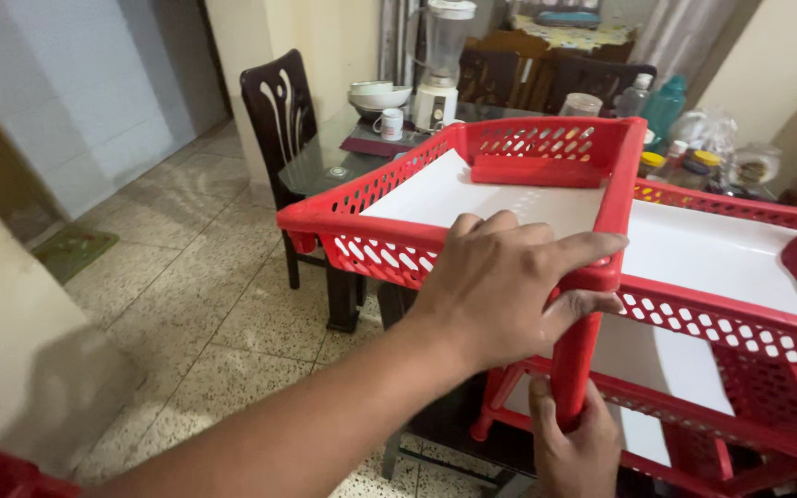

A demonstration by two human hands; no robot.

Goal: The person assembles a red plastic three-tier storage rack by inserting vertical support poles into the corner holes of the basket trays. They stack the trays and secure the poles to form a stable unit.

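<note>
Head view: left hand (509,286) clamped over corner of red tray (435,198); right hand (576,443) below it, fist closed round red post (572,364). Judgement: keep post vertical, press tray down squarely.

rack (767,277) cut off right, btm edge

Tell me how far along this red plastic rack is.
Done: lower shelf and middle shelf sit stacked with white liners. In hand: left hand presses the top tray corner while right hand grips the red post beneath. Left: the tray looks tilted, apparently not seated level; other corners cannot be judged.
</note>
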